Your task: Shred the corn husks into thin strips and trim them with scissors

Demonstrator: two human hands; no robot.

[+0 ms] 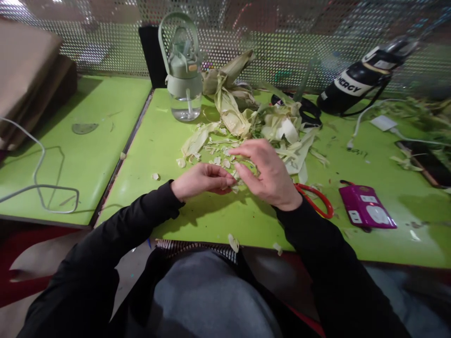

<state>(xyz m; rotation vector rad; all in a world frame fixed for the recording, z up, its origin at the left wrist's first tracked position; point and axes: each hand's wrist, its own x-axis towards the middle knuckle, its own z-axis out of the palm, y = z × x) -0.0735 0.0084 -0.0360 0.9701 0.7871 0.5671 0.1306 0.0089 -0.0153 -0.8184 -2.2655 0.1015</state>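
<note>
My left hand is closed in a pinch on a small pale piece of corn husk, just above the green table. Close beside it, my right hand has thumb and forefinger apart, with nothing visible between them; its other fingers are partly hidden. Cut bits of husk lie scattered beneath and behind both hands. Larger pale husk leaves are heaped farther back, with more leaves to their right. By my right wrist a red loop handle shows, the rest of it hidden.
A green-lidded water bottle stands at the back, and a black bottle leans against the mesh screen. On the right are a purple socket block and a phone. A white cable loops over the left table.
</note>
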